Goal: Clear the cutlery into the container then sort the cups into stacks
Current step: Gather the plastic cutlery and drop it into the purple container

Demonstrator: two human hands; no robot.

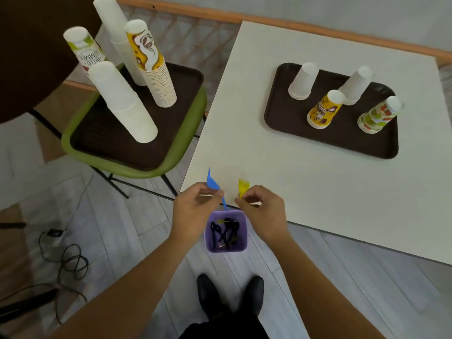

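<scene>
Blue plastic knife (pixel 211 181), yellow fork (pixel 242 186)

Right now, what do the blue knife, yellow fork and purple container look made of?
Probably plastic all round: the blue knife is thin with solid bright colour, the yellow fork looks alike, and the purple container has smooth, slightly translucent walls.

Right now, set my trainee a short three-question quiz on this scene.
1. True or false: the purple container is empty.
2. How many cup stacks stand on the tray on the table? A two, B four, C six.
3. Fill in: the left hand holds a blue knife; the right hand pinches a yellow ___.
Key: 1 false, dark cutlery lies inside; 2 B; 3 fork.
</scene>
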